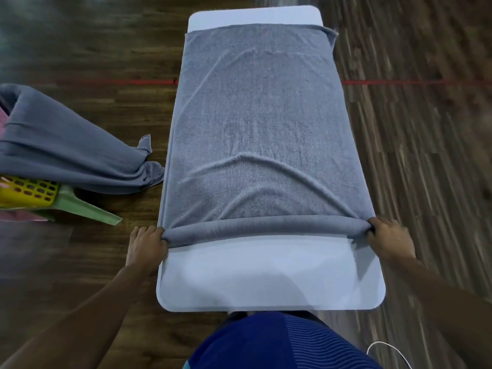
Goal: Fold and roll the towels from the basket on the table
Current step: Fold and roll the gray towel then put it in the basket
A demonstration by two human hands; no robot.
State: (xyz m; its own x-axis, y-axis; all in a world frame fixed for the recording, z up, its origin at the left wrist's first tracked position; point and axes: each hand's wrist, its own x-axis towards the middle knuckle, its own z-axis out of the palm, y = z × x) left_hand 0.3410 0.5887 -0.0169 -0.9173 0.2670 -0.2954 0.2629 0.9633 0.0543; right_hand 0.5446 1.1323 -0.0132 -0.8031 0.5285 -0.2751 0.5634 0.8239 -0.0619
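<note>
A grey towel [259,123] lies lengthwise on the white table [269,278], folded narrow and covering most of the top. Its near end is turned over into a thin roll [266,229] that runs across the table. My left hand [146,249] grips the roll's left end at the table's left edge. At the roll's right end, my right hand [390,239] grips it with curled fingers. The far right corner of the towel is creased upward.
A yellow basket [29,191] stands on a green stool [85,206] at the left, with another grey towel [66,145] draped over it and pink cloth beneath. Dark wooden floor with a red line surrounds the table. A white cable lies at the bottom right.
</note>
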